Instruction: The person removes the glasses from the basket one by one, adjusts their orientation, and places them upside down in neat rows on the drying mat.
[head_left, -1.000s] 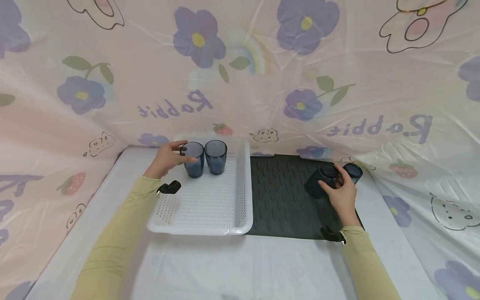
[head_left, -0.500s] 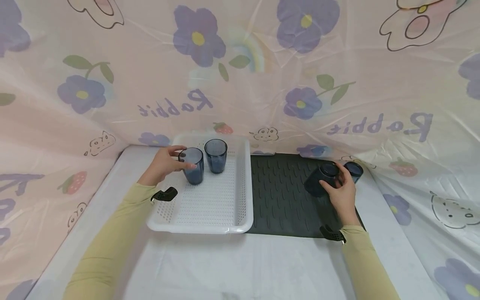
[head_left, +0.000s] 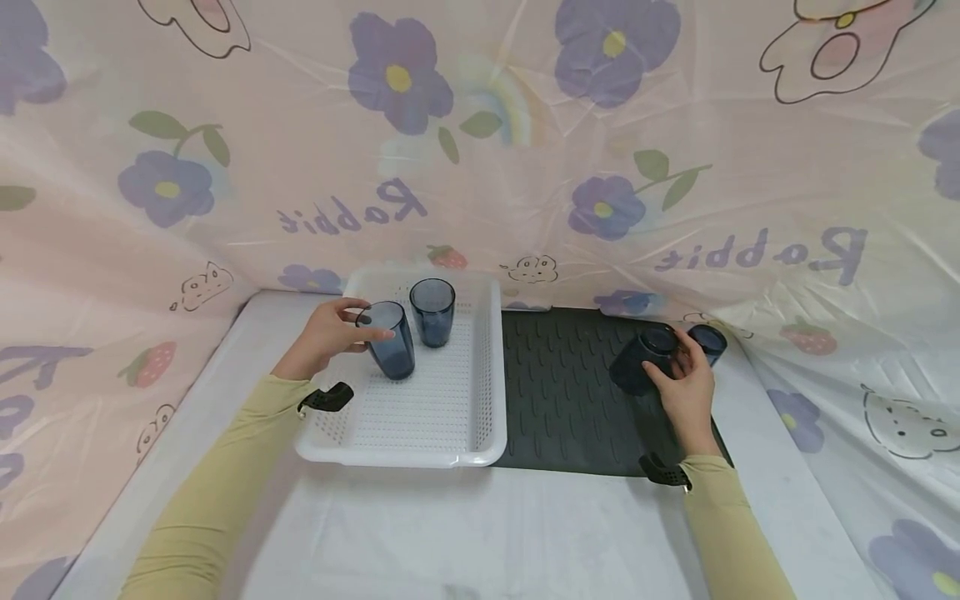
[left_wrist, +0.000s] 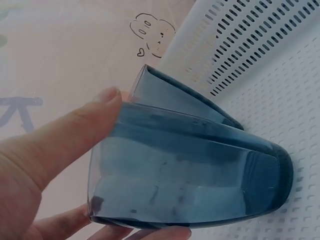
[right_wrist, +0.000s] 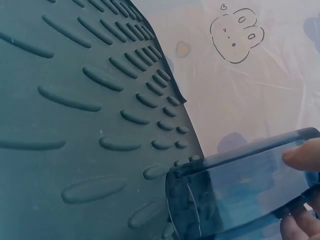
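Note:
My left hand (head_left: 330,333) grips a blue drinking glass (head_left: 394,350) near its rim, thumb on one side and fingers on the other. This glass is mouth up and slightly tilted, its base low over the floor of the white perforated basket (head_left: 397,461). Just behind it a second blue glass (head_left: 432,312) stands upright in the basket. On the right, my right hand (head_left: 686,387) holds a dark blue glass (head_left: 637,367) near its upper end, over the black mat (head_left: 562,400). Another dark glass (head_left: 708,340) stands just beyond these fingers, partly hidden by them.
The mat, covered in raised oval ridges (right_wrist: 70,97), lies against the basket's right side. White cloth (head_left: 480,533) covers the table. A printed curtain (head_left: 495,192) with flowers and rabbits hangs close behind the basket and mat and along both sides.
My left hand has brought its glass nearer to me, away from the second glass, and the glass's base has swung to the right. My right hand has stayed nearly still.

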